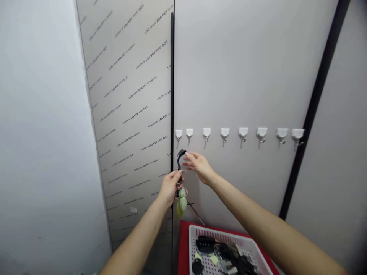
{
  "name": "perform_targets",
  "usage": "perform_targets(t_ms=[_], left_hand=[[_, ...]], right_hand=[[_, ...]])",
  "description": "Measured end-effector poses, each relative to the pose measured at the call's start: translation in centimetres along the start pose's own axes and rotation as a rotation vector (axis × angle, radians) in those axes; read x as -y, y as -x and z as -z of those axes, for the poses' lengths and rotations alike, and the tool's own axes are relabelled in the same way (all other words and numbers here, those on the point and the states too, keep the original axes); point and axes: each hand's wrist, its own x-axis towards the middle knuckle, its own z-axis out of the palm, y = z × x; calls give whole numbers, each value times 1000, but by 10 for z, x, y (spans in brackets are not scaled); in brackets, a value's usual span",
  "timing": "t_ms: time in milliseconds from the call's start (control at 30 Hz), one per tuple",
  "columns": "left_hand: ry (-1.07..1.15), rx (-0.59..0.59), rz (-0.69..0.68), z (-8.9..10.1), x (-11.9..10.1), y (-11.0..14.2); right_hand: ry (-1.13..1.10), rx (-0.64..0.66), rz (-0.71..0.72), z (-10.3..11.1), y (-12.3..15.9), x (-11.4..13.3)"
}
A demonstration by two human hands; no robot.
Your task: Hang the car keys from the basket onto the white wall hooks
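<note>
Gripping a keychain (182, 201) at the base of its black strap (179, 157), the left hand (169, 187) is holding it in front of the pale panel (246, 76), near that panel's left edge and just below the two leftmost white hooks (189, 132). The strap is curving up above the fingers while a pale green charm is dangling beneath, probably because a grip at this joint is keeping the strap raised and letting the weight hang freely. The right hand (200, 166) is touching the strap's upper end with its fingertips, perhaps for steadying the curve; blur is hiding whether they are really pinching it. Below, a white basket (193, 244) is resting on a red surface (184, 248) that is showing along its left and far edges, its rim apparently keeping the jumbled dark items (207, 244) together.
</note>
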Motion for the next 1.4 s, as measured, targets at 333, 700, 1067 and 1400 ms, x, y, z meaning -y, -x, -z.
perform_targets(t_ms=[333, 700, 1067, 1400], left_hand=[[16, 56, -38, -9, -9, -17], [-50, -10, -12, -8, -12, -41], [-314, -167, -163, 1, -3, -48], [-733, -374, -553, 9, 52, 0]], right_hand=[[455, -136, 352, -16, -28, 15], [742, -199, 149, -18, -58, 18], [739, -119, 287, 7, -30, -7], [868, 329, -153, 102, 80, -150]])
